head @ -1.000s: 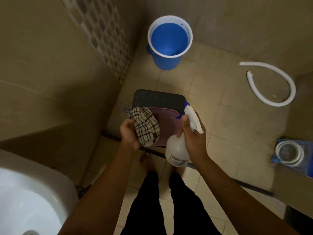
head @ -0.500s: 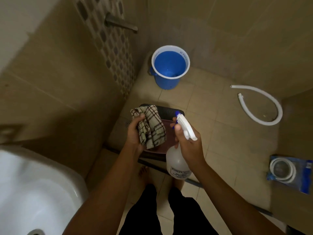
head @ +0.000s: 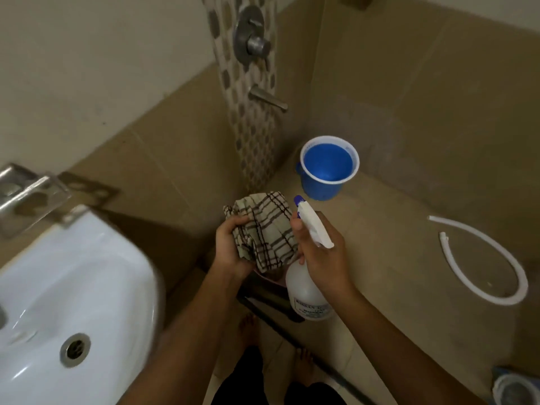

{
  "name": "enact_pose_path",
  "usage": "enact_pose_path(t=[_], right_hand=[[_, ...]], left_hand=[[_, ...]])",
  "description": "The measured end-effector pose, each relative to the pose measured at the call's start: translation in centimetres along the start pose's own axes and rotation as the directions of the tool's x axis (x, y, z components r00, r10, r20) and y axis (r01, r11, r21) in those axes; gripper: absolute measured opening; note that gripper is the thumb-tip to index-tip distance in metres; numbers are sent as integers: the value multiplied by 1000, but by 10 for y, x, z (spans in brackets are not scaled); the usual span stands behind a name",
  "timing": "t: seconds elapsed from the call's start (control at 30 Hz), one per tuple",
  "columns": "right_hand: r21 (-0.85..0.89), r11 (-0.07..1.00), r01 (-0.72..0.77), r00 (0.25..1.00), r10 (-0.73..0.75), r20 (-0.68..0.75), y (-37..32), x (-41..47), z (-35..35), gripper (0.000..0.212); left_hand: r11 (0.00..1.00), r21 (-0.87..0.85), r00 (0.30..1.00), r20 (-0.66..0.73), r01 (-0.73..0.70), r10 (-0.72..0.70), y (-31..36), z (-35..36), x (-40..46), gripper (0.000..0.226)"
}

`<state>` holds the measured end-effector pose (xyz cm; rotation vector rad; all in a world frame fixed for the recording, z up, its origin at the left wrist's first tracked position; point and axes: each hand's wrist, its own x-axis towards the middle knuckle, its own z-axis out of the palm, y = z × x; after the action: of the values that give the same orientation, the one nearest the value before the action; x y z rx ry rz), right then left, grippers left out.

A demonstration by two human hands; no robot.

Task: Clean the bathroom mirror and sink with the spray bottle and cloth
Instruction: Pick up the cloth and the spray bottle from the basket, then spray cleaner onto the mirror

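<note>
Spray bottle (head: 306,290): held above the floor at centre frame, long axis tilted, white trigger head with blue nozzle tip pointing up and away toward the blue bucket (head: 327,171). Body translucent white, printed label near its base. Right hand (head: 321,252) fingers wrapped round its neck. Cloth (head: 264,229): beige with dark checked lines, bunched, gripped in left hand (head: 230,249) just beside the bottle. Bucket interior blue; contents not determinable. White sink (head: 73,302) at lower left, drain visible.
</note>
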<state>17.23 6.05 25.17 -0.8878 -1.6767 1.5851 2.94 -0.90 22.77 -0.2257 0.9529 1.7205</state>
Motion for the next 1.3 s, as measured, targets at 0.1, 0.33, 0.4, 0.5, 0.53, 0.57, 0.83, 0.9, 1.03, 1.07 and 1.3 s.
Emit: enact_pose_path(t=[0.1, 0.33, 0.4, 0.5, 0.53, 0.57, 0.83, 0.9, 1.03, 1.07, 1.3], right_hand=[[-40, 996, 78, 991, -73, 108, -13, -8, 4, 27], [15, 980, 199, 926, -192, 323, -45, -23, 45, 54], [55, 977, 207, 898, -212, 387, -57, -31, 62, 54], [61, 967, 247, 841, -245, 482, -76, -49, 90, 38], [78, 967, 243, 825, -248, 507, -84, -57, 101, 30], [96, 970, 225, 810, -241, 535, -91, -66, 110, 25], [69, 968, -242, 617, 98, 781, -134, -142, 177, 48], [11, 964, -265, 594, 154, 790, -141, -164, 196, 53], [2, 979, -203, 590, 120, 799, -152, -204, 229, 41], [36, 983, -179, 600, 80, 796, -156, -214, 236, 33], [112, 985, -134, 669, 7, 744, -167, -254, 266, 43]], left_hand=[[983, -148, 994, 6, -108, 110, 0, -1, -29, 64], [914, -300, 958, -6, -274, 286, 15, -13, -103, 60], [900, -280, 937, 4, -335, 350, 22, -18, -128, 51], [862, -221, 881, 25, -456, 473, 32, -32, -163, 41], [842, -181, 852, 39, -507, 522, 36, -39, -175, 40], [823, -127, 825, 50, -554, 563, 41, -47, -187, 41], [664, 469, 753, 5, -582, 657, 101, -115, -308, 36], [685, 473, 771, -18, -554, 636, 112, -129, -338, 36], [732, 357, 764, -75, -580, 641, 118, -158, -386, 40], [743, 318, 760, -97, -588, 643, 118, -167, -397, 48], [760, -16, 750, -177, -650, 638, 123, -213, -462, 47]])
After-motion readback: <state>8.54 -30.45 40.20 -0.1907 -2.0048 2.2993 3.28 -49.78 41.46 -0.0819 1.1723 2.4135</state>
